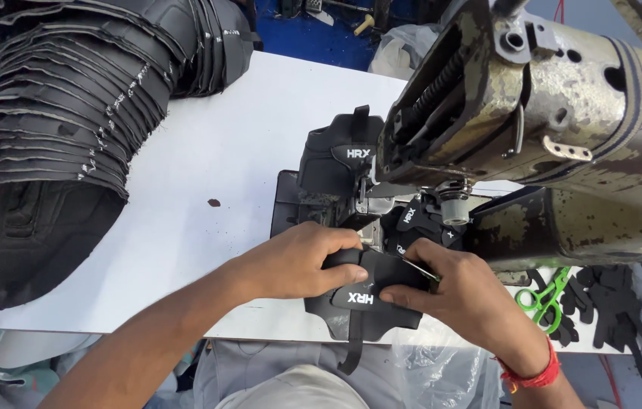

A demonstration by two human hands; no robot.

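Both hands clamp black shoe piece (370,291) at desk (207,159) front edge: left hand (298,261), right hand (454,291), under sewing machine (548,129).

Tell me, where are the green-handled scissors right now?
In the head view, the green-handled scissors lie on the white table at lower right, beside the right hand, among small black cut pieces.

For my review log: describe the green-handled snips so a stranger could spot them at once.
Start at the worn sewing machine on the white table. Below its arm, past the right hand, the snips lie among black cut pieces, the only bright green thing.
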